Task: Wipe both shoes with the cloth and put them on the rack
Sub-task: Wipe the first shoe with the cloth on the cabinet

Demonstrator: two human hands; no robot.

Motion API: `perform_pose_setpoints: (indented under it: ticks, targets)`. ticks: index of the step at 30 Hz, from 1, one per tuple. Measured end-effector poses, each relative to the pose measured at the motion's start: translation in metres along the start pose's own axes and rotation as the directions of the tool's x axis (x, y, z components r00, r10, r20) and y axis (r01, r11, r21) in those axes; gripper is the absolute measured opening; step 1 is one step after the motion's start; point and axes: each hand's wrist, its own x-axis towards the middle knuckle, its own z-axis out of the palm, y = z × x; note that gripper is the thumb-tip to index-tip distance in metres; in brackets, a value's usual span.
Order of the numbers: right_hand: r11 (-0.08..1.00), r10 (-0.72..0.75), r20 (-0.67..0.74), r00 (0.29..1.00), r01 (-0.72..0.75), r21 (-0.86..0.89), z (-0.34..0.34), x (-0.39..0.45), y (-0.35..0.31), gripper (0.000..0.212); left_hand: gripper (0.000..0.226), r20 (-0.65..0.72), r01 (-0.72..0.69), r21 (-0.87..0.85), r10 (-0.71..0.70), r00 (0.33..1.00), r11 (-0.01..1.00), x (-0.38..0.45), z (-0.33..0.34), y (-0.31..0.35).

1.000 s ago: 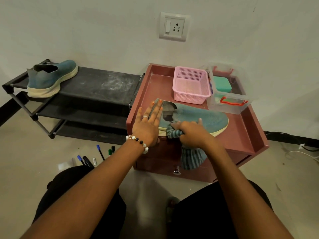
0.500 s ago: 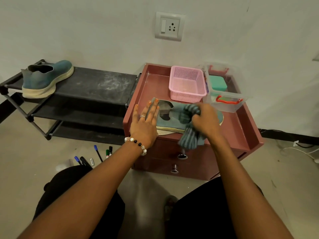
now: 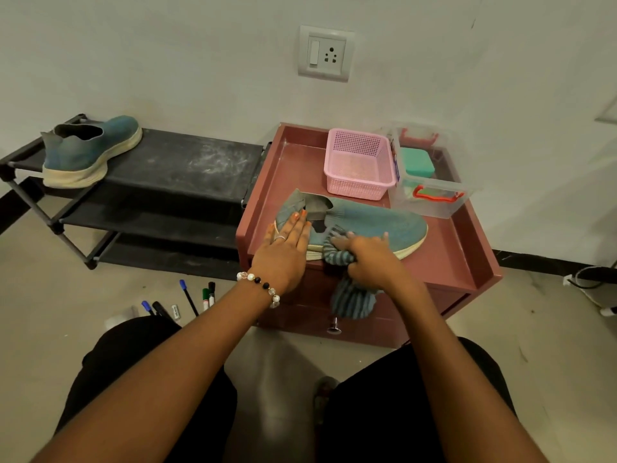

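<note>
On the maroon surface [image 3: 444, 262] a teal shoe [image 3: 374, 222] lies sideways. Left hand [image 3: 283, 252] presses its heel, fingers straight; right hand [image 3: 370, 259] apparently grips the striped cloth [image 3: 350, 300] against its sole.

A: Left hand [image 3: 286, 250]?
B: Flat, fingers straight and together, palm down; beaded bracelet at the wrist.
A: Right hand [image 3: 370, 259]?
B: Fingers curled, grip closed on fabric. Both forearms extended forward.

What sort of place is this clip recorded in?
Probably a room in a home, by the wall where shoes are kept. A black shoe rack stands on the bare floor beside a small red-brown drawer cabinet, and a wall socket sits above them.
</note>
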Motion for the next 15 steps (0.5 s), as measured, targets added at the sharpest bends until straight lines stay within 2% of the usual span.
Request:
perform_pose_setpoints:
  ticks: [2,4,6,8,10,12,14,15]
  targets:
    - [0.99,0.028,-0.019,0.999,-0.03,-0.138,0.004,0.004,-0.005,0.058,0.073,-0.021,0.01,-0.005,-0.01,1.0,1.0,0.0,0.003,0.002]
    - [0.985,-0.016,-0.028,0.999,0.011,-0.171,0.009,0.012,-0.019,0.05,0.075,-0.046,0.027,0.002,-0.027,0.999,1.0,0.0,0.008,0.003]
    - [0.998,-0.058,-0.05,0.997,0.056,-0.041,0.007,0.011,-0.025,0.044,0.076,-0.063,0.051,0.018,-0.05,0.997,0.999,-0.001,0.01,0.005]
    - [0.985,-0.087,-0.044,0.995,0.092,0.149,0.002,0.005,-0.015,0.05,0.077,-0.07,0.064,0.051,-0.061,0.996,0.997,-0.001,0.012,0.006]
    - [0.973,-0.033,-0.025,0.999,0.038,0.226,-0.001,0.001,-0.002,0.058,0.082,-0.068,0.071,0.065,-0.066,0.995,0.995,0.0,0.011,0.005]
    - [0.993,0.059,-0.081,0.995,-0.05,0.103,0.003,0.004,-0.005,0.055,0.084,-0.054,0.072,0.071,-0.069,0.996,0.995,0.001,0.01,0.004]
    - [0.996,0.059,-0.148,0.987,-0.068,-0.054,0.008,0.007,-0.023,0.041,0.084,-0.045,0.07,0.075,-0.067,0.997,0.995,0.001,0.009,0.004]
    - [0.997,0.049,-0.162,0.986,-0.058,-0.048,0.011,0.008,-0.033,0.035,0.084,-0.042,0.074,0.075,-0.071,0.997,0.994,0.001,0.009,0.005]
